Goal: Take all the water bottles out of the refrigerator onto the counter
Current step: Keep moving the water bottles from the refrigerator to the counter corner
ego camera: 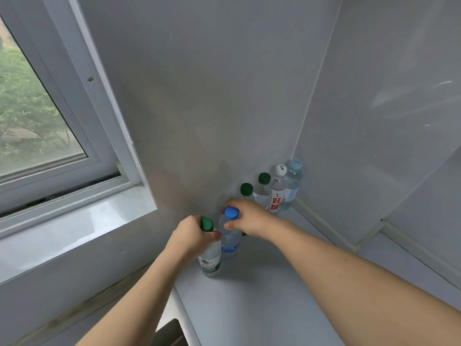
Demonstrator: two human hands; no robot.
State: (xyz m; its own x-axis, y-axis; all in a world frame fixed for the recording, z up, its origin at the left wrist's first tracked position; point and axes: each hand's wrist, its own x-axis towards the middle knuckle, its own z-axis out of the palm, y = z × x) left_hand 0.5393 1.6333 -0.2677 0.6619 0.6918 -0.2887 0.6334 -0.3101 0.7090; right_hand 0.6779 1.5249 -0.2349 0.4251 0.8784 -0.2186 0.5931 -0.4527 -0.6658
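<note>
**Both hands on bottles at the worktop corner**

Left hand (193, 237) curled round the neck of a green-cap bottle (210, 260), grip closed just under the cap, fingers wrapping it. Bottle upright, its base on or just above the worktop (262, 295); contact not clear. It has a green and white label.

Right hand (249, 218) holds a blue-cap bottle (230, 236) at the neck, thumb on the near side, fingers curled round the far side, cap sticking up between them. Bottle upright, blue band low on the body, just right of and behind the green-cap one; the two bottles look to be touching or nearly so.

Four more bottles stand in a row along the far wall (199, 96), running into the right corner: a green-cap one (247, 191) partly hidden behind the right hand, a second green-cap one (264, 188), a white-cap bottle (279, 191) with red characters on its label, and a pale-blue-cap bottle (294, 183) at the corner. All upright, close together.

Window (37, 108) at left with a sill (74, 221), trees outside. Both forearms reach in from the near edge. Edge of a sink (169, 330) at near left, mostly out of view.
</note>
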